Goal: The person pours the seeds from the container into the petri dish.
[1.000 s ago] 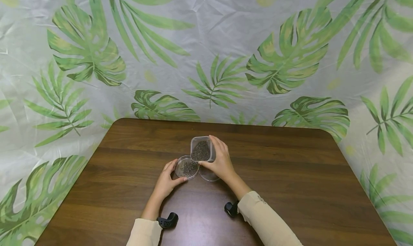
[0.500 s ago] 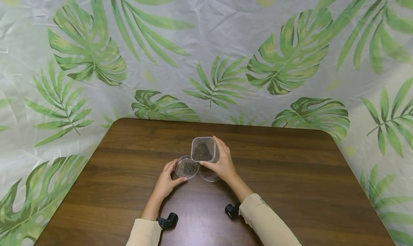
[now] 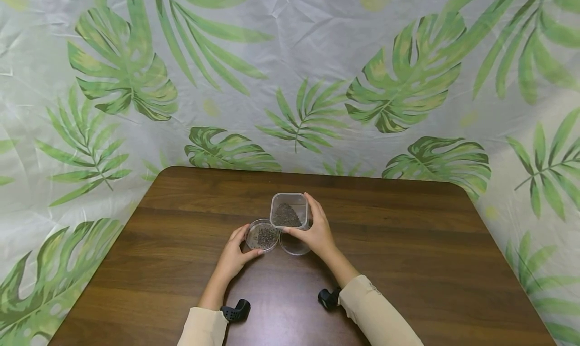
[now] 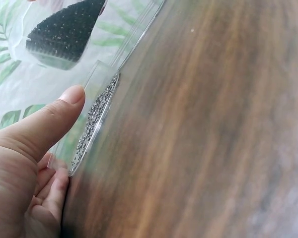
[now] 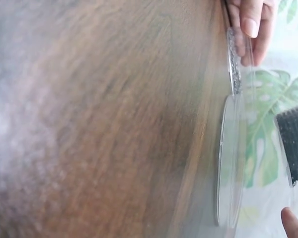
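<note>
My left hand (image 3: pixel 233 255) holds a round clear dish (image 3: pixel 262 235) on the table, thumb at the near side and fingers at the far side. Dark grains lie in the dish, also seen in the left wrist view (image 4: pixel 94 119). My right hand (image 3: pixel 317 232) grips a square clear container (image 3: pixel 289 195) holding a heap of dark grains (image 3: pixel 286 215), raised above the table. A second round clear dish (image 3: pixel 295 247) lies beside the first, partly under the container and hand; the right wrist view shows this dish (image 5: pixel 228 163) with no grains in it.
The brown wooden table (image 3: pixel 408 265) extends on both sides of the hands. Behind it hangs a leaf-patterned cloth (image 3: pixel 317 49). Black straps with small devices sit at both wrists.
My right hand and the square container have moved slightly right, and the container has tipped back more upright. The left hand and both round dishes have stayed in place.
</note>
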The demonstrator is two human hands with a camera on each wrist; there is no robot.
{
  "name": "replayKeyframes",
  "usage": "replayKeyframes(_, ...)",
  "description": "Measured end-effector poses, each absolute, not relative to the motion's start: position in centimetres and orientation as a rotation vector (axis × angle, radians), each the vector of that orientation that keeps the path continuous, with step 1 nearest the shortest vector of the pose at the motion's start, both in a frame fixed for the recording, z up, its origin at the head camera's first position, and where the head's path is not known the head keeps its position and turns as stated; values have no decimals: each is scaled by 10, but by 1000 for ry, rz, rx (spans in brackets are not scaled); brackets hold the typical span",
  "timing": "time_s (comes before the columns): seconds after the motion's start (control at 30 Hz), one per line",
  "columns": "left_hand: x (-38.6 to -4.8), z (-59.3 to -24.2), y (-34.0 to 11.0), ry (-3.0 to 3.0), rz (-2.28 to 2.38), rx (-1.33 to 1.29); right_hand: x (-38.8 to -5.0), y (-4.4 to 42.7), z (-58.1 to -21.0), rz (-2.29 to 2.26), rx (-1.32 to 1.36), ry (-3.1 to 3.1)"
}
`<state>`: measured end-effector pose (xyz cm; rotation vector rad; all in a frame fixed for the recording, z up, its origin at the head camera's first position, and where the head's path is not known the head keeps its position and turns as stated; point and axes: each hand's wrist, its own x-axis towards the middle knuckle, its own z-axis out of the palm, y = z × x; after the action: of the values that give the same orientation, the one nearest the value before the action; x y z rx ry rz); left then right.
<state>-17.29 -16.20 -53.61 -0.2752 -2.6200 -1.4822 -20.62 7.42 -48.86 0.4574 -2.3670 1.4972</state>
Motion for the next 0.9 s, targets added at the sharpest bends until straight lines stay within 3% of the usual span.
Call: replayKeyframes(0.9,-172,-535,-161,-2626,-1470,-263,-199,99,-489,1617,434,-2274)
